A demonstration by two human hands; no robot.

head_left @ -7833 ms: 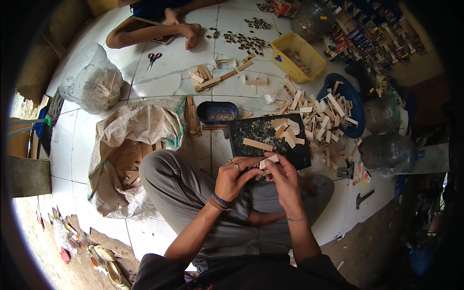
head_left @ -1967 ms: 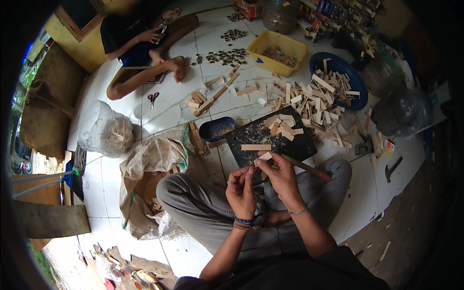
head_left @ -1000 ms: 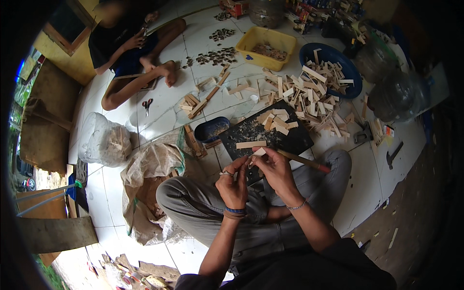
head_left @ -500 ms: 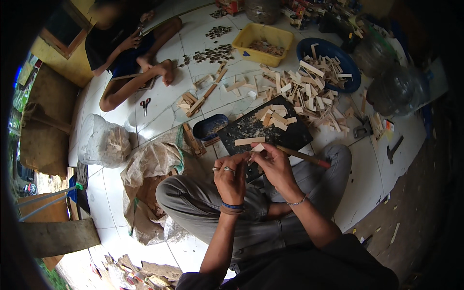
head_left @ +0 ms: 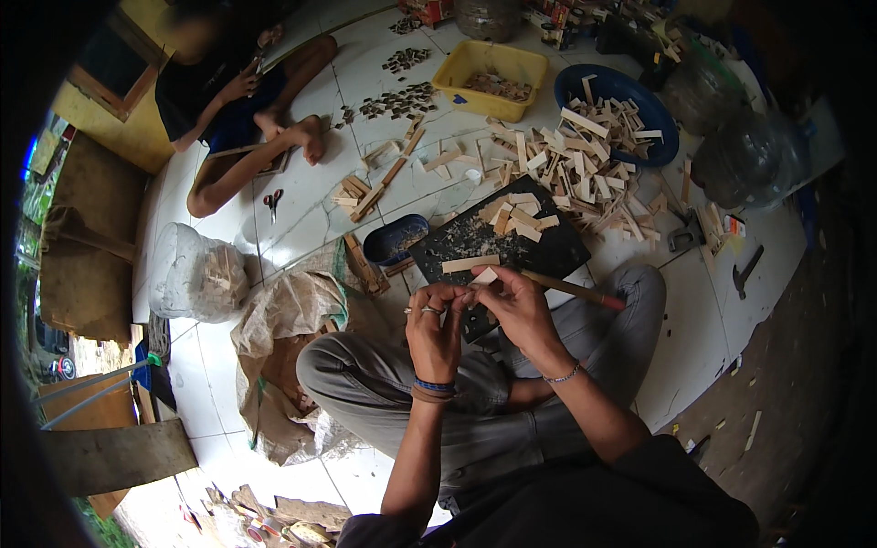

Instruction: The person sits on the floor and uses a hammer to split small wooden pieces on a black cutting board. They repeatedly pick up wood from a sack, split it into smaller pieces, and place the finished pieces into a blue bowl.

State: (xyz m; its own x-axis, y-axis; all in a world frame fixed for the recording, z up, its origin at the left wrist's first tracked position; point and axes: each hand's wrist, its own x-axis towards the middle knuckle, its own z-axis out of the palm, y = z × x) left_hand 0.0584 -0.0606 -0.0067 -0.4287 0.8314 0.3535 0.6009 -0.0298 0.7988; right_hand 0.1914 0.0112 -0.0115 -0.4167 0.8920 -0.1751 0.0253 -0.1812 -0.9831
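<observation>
In front of my crossed legs, my two hands meet over the near edge of a black board. My right hand is closed on a small pale wood piece. A long wooden stick with a reddish end juts out to the right from that same hand; its other end is hidden. My left hand, with a ring on it, has its fingers pinched together at the wood piece's near end. Just beyond the fingers, a flat wood strip lies on the board, with several short wood pieces farther back.
A big heap of wood strips spills from a blue basin. Beside it stands a yellow tub. A blue oval dish, an open sack, scissors and a hammer lie around me. Another person sits at far left.
Both hands stay together at nearly the same spot, the wood piece turning slightly between the fingers. The whole view has shifted a little.
</observation>
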